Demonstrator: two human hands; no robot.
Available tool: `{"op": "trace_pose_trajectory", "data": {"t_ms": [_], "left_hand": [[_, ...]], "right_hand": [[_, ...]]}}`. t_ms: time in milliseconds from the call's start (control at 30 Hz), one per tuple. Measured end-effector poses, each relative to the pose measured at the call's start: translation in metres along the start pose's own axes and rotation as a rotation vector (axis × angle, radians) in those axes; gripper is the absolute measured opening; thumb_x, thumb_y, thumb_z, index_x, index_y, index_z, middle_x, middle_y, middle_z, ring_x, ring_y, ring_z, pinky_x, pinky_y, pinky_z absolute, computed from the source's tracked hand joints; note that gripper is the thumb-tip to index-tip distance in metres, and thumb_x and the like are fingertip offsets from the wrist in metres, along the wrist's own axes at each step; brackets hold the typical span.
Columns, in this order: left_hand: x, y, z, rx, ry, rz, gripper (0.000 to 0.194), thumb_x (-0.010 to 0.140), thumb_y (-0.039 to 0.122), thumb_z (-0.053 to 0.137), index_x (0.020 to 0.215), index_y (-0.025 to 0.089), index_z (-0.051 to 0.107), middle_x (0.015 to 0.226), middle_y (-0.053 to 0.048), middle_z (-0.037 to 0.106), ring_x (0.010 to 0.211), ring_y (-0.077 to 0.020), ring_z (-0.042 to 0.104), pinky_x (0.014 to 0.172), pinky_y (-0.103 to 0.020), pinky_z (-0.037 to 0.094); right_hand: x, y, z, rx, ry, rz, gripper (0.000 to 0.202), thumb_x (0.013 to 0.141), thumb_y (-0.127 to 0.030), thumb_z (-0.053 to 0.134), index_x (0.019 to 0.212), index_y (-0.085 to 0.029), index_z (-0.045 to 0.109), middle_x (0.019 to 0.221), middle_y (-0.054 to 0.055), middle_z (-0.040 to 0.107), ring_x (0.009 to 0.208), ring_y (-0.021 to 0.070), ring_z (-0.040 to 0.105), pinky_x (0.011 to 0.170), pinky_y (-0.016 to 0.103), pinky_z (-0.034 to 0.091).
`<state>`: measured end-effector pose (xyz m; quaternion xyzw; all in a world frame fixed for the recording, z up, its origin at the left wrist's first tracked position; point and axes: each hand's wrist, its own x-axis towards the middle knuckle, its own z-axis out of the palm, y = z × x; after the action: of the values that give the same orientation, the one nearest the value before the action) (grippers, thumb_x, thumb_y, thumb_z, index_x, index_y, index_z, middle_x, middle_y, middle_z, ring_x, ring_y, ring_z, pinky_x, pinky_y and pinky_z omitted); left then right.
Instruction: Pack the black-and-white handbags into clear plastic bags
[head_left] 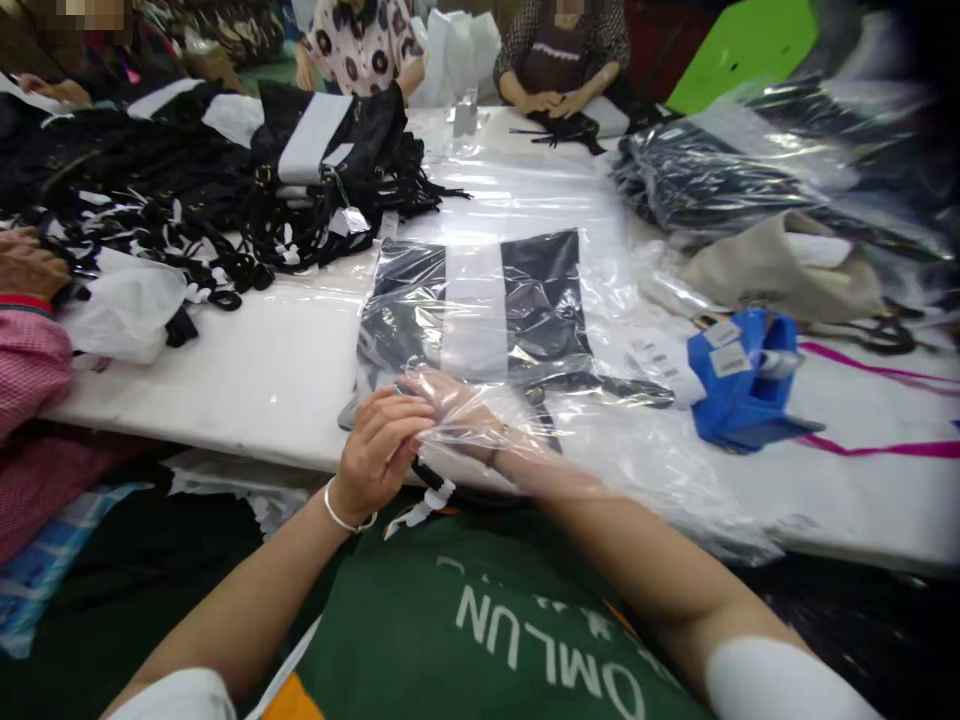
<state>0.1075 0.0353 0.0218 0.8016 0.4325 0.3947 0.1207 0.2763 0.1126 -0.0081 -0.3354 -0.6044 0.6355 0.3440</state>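
Observation:
In front of me on the table lies a black fabric bag with a white paper band round its middle. It is inside a clear plastic bag, whose near end is crumpled. My left hand, with a white bangle at the wrist, has its fingers curled on the plastic at the near edge. My right hand lies under the clear film beside it; its fingertips are partly hidden by my left hand. A black strap with white wrapping hangs below my hands at the table edge.
Black bags with straps are heaped on the left, near another person's hand. A blue holder, a beige bag and plastic-wrapped bags sit on the right. Two people work across the table.

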Motion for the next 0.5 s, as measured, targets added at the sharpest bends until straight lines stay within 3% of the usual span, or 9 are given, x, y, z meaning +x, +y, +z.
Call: {"op": "trace_pose_trajectory", "data": {"t_ms": [100,167,233,333,400,500], "left_hand": [[-0.025,-0.024,-0.004,0.238,-0.139,-0.002,0.065,0.086,0.043,0.067,0.147,0.030,0.047,0.149,-0.011,0.052,0.146,-0.0333,0.037,0.122,-0.059,0.026],[-0.050,-0.049,-0.011,0.371,-0.179,-0.071,0.080,0.088,0.037,0.064,0.158,0.029,0.027,0.158,-0.013,0.039,0.149,-0.0369,0.028,0.119,-0.063,0.028],[-0.074,-0.075,-0.019,0.451,-0.150,-0.148,0.077,0.093,0.025,0.051,0.161,0.032,0.016,0.154,-0.013,0.044,0.143,-0.0363,0.041,0.112,-0.062,0.041],[-0.098,-0.097,-0.031,0.479,-0.070,-0.228,0.072,0.095,0.017,0.039,0.160,0.039,0.016,0.134,-0.010,0.065,0.112,-0.0318,0.069,0.091,-0.053,0.059],[-0.104,-0.092,-0.035,0.438,-0.034,-0.235,0.070,0.095,0.017,0.038,0.158,0.041,0.021,0.123,-0.008,0.071,0.095,-0.0291,0.074,0.081,-0.047,0.063],[-0.103,-0.070,-0.037,0.278,-0.028,-0.176,0.070,0.094,0.015,0.038,0.157,0.040,0.025,0.112,-0.008,0.074,0.085,-0.0256,0.074,0.071,-0.040,0.065]], "right_hand": [[0.081,0.023,0.006,-0.426,-0.021,-0.154,0.046,0.072,-0.007,0.070,0.118,-0.013,0.066,0.155,0.013,0.044,0.150,0.0327,0.024,0.124,0.049,0.009],[0.113,0.033,0.010,-0.649,-0.041,-0.210,0.045,0.071,-0.004,0.069,0.114,-0.012,0.066,0.156,0.015,0.043,0.149,0.0369,0.026,0.121,0.054,0.010],[0.128,0.041,0.012,-0.698,-0.069,-0.233,0.039,0.067,-0.001,0.071,0.103,-0.014,0.069,0.151,0.013,0.050,0.146,0.0379,0.032,0.119,0.056,0.011],[0.136,0.049,0.010,-0.725,-0.111,-0.261,0.040,0.059,-0.002,0.079,0.094,-0.018,0.071,0.141,0.008,0.060,0.141,0.0380,0.039,0.118,0.056,0.016],[0.141,0.052,0.005,-0.745,-0.122,-0.274,0.040,0.060,-0.006,0.081,0.096,-0.021,0.070,0.136,0.005,0.064,0.139,0.0346,0.043,0.118,0.053,0.022],[0.152,0.056,-0.006,-0.765,-0.089,-0.293,0.021,0.078,-0.007,0.067,0.094,-0.020,0.069,0.126,0.001,0.070,0.130,0.0251,0.053,0.118,0.046,0.027]]}}
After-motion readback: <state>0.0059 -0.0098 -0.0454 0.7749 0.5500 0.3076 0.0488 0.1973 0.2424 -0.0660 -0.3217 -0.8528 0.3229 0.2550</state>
